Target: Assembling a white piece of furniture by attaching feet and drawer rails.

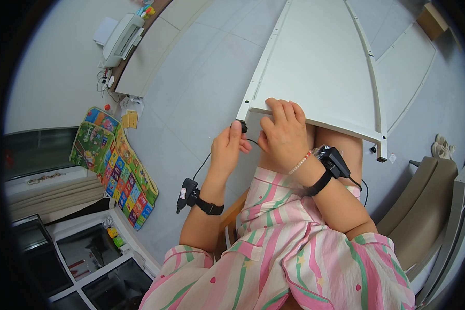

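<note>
A white furniture panel [320, 62] with a rail along each long side lies across my legs, its near end toward me. My left hand [228, 149] pinches a small black foot [243, 126] against the end of the left rail. My right hand [285, 129] is closed over the panel's near edge, fingers on top, thumb tucked below. Another small black piece [373, 150] shows beside the right rail's end; what it is attached to, I cannot tell. Each wrist wears a black strapped device with a cable, one on the left [187, 192] and one on the right [334, 163].
To the right, a second white panel [409, 64] lies on the floor near a cardboard box [432, 21]. Beige cushioned seating [423, 199] and pale shoes [442, 148] are farther right. At left are a colourful folded play mat [120, 173] and a printer [123, 41] on a cabinet.
</note>
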`<action>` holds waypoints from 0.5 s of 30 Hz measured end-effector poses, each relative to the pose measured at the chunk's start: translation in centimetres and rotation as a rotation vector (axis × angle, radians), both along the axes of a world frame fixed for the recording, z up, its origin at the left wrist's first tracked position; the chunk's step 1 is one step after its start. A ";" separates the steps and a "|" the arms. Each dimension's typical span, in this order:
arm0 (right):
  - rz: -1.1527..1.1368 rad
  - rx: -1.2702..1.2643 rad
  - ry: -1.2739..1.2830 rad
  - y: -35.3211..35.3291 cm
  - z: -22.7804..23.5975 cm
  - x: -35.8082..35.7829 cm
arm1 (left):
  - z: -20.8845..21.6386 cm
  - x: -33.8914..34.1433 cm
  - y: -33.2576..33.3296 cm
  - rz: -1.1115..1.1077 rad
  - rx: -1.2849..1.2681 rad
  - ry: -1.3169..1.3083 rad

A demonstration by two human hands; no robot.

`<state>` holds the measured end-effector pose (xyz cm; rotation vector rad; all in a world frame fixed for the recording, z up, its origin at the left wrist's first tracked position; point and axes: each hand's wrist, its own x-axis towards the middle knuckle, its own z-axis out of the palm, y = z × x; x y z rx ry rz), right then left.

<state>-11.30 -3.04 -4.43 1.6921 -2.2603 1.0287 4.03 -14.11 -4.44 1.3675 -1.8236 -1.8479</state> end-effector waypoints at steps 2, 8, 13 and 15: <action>-0.003 -0.001 0.001 0.0 0.0 0.0 | 0.8 -0.4 0.4 -0.059 -0.160 -0.107; 0.002 0.005 -0.009 0.1 0.2 0.0 | 0.3 -0.8 1.6 -0.003 -0.662 -0.030; -0.003 -0.003 0.004 0.1 0.0 -0.1 | 0.3 -0.4 0.0 0.005 0.109 0.005; -0.004 0.003 0.003 0.1 0.0 0.0 | 0.2 -0.5 0.4 -0.006 -0.050 0.025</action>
